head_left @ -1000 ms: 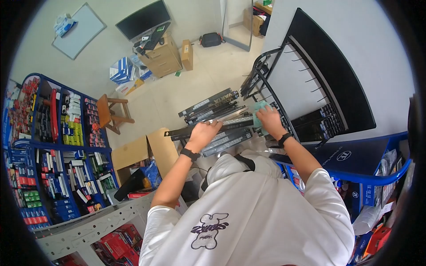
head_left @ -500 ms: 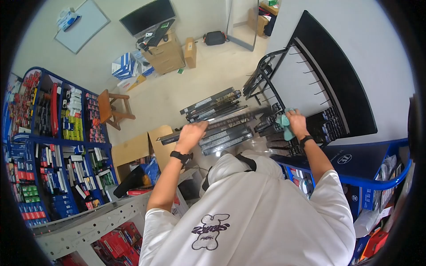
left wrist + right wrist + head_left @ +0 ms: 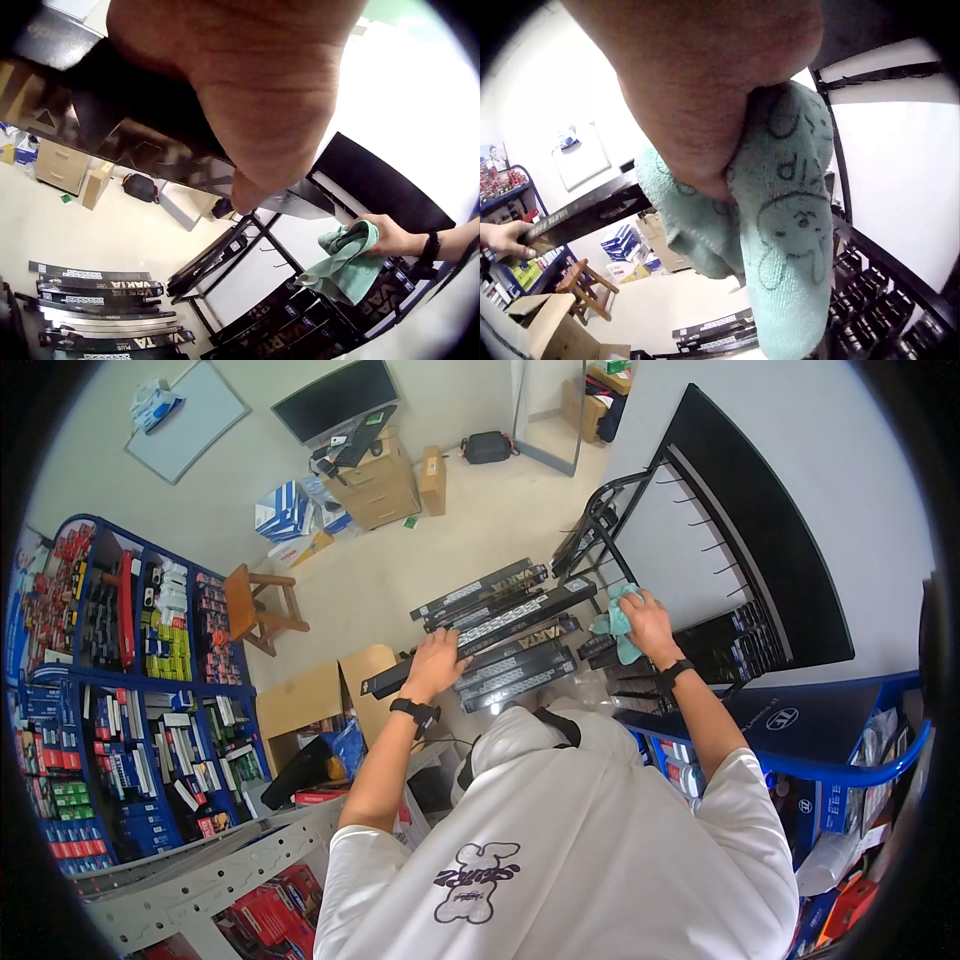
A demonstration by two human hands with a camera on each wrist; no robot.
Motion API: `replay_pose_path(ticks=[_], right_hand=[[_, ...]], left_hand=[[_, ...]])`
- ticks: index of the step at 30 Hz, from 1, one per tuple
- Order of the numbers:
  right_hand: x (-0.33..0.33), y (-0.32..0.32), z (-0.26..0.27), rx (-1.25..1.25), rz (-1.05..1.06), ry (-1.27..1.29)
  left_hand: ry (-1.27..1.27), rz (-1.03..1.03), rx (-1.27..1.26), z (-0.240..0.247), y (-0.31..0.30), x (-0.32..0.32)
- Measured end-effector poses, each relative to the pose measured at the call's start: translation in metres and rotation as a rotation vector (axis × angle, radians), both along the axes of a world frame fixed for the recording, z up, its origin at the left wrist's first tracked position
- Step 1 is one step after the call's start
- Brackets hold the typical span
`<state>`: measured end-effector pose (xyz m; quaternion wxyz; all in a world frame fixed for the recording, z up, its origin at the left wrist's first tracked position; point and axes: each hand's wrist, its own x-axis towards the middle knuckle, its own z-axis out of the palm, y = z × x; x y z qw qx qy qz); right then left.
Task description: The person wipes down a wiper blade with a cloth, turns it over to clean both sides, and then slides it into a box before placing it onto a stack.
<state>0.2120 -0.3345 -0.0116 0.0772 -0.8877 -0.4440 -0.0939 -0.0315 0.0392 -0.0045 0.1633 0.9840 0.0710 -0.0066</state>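
A long black box is gripped near its lower left end by my left hand, its far end reaching toward the right. My right hand holds a green cloth just beyond that far end. In the right wrist view the cloth hangs in folds from the fingers, with printed drawings on it. Below the held box lie several long black boxes in a row, some marked VARTA. The left wrist view shows the held box close up under the hand.
A black rack with hooks and stacked boxes stands at the right. An open cardboard box is at the left, near a wooden stool. Filled blue shelves line the far left; a drawer cabinet stands at the back.
The long box turned to show its printed face, and its far end rose. My right hand with the cloth moved right off the box, then slightly back left. My left hand shifted left.
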Motion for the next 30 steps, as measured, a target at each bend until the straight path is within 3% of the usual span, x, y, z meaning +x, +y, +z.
replay_pose_path(ticks=[6, 9, 14, 18, 21, 25, 27, 30], right_hand=[[-0.009, 0.026, 0.013, 0.069, 0.025, 0.045], [-0.011, 0.034, 0.019, 0.105, -0.056, 0.067], [-0.011, 0.036, 0.026, 0.101, -0.053, 0.045], [-0.011, 0.038, 0.022, 0.099, -0.072, 0.026], [-0.015, 0.042, 0.03, 0.102, -0.068, 0.055], [-0.014, 0.053, 0.038, 0.195, -0.017, 0.022], [-0.015, 0.062, 0.045, 0.242, 0.01, 0.024], [-0.024, 0.084, 0.059, 0.295, 0.168, 0.161]], left_hand=[[0.163, 0.029, 0.009, 0.009, -0.001, 0.002], [0.237, 0.048, -0.108, 0.015, -0.003, 0.005], [-0.138, 0.019, 0.019, -0.001, -0.003, 0.005], [-0.13, -0.007, 0.082, 0.0, 0.001, 0.009], [-0.006, 0.009, -0.058, 0.0, 0.006, 0.014], [0.124, -0.025, -0.051, 0.004, 0.01, 0.019], [0.121, -0.061, 0.082, 0.003, 0.008, 0.021], [0.151, -0.084, 0.157, 0.009, 0.0, 0.026]])
